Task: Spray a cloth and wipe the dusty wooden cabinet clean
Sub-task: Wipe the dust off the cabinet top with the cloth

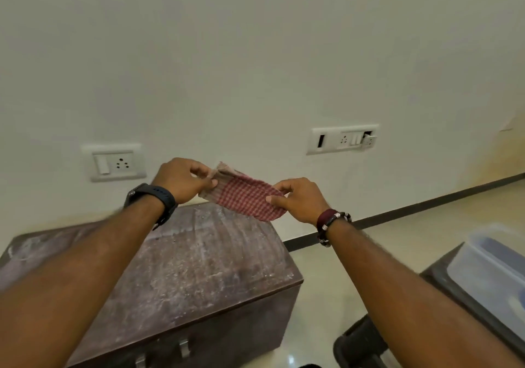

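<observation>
A red-and-white checked cloth (pixel 246 197) is stretched in the air between both hands, above the far right end of the cabinet. My left hand (pixel 181 179) pinches its left end and my right hand (pixel 298 200) pinches its right end. Below stands the dark wooden cabinet (pixel 199 262), its top covered in pale dust streaks, with metal handles on its front. No spray bottle is in view.
The cabinet stands against a cream wall with a socket plate (pixel 115 163) at left and a switch panel (pixel 342 139) at right. A clear plastic box (pixel 491 271) rests on a dark surface at the right, over a glossy tiled floor (pixel 321 279).
</observation>
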